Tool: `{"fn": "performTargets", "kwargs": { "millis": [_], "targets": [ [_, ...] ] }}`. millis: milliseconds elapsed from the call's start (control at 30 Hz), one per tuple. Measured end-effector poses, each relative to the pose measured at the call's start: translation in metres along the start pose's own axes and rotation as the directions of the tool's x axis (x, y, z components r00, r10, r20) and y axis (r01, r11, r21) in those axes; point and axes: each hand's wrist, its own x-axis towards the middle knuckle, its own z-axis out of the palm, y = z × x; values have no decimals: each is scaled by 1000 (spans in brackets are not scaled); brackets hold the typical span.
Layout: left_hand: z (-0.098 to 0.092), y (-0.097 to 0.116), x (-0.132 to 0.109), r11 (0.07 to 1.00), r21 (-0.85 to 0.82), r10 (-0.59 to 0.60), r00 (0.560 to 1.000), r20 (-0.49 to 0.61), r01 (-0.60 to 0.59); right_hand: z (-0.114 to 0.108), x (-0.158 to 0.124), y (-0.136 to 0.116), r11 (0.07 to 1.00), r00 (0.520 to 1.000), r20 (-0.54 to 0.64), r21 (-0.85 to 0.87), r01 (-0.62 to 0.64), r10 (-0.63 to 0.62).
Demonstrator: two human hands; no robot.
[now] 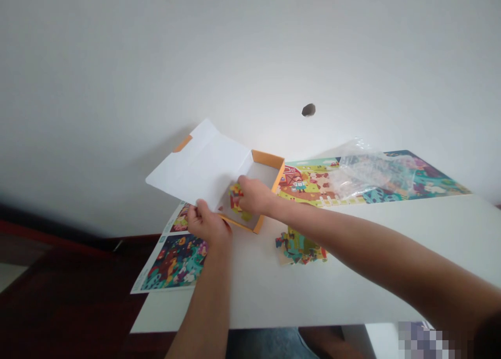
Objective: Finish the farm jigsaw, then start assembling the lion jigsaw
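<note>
An orange cardboard box [270, 159] with a white inside stands on the table, its lid [201, 163] swung open to the left. My left hand [208, 222] is closed on the near left edge of the box, by the lid's lower corner. Inside the box, my right hand [253, 196] has its fingers closed on several jigsaw puzzle pieces [236, 198], coloured red, yellow and green. A pile of loose puzzle pieces [299, 248] lies on the table below my right forearm, which partly covers it.
A long printed farm picture [301, 184] lies along the wall, with a crumpled clear plastic bag [358, 168] on it. A printed picture sheet [172, 262] hangs over the left edge of the white table [274, 301]. The wall [242, 61] behind has a small hole [308, 110].
</note>
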Motion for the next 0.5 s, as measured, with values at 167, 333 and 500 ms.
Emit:
{"fn": "performTargets", "kwargs": {
  "millis": [167,333,500],
  "targets": [
    [-13,-2,21,990,-28,-138,980,-145,136,-35,-48,-5,984,972,-236,178,29,15],
    [-28,-17,38,999,-40,-26,989,-147,21,2,-63,8,1000,974,225,3,5,-5],
    [-30,-20,40,997,-73,-16,986,-168,4,36,-37,15,996,932,362,-78,42,-11]
  ]
}}
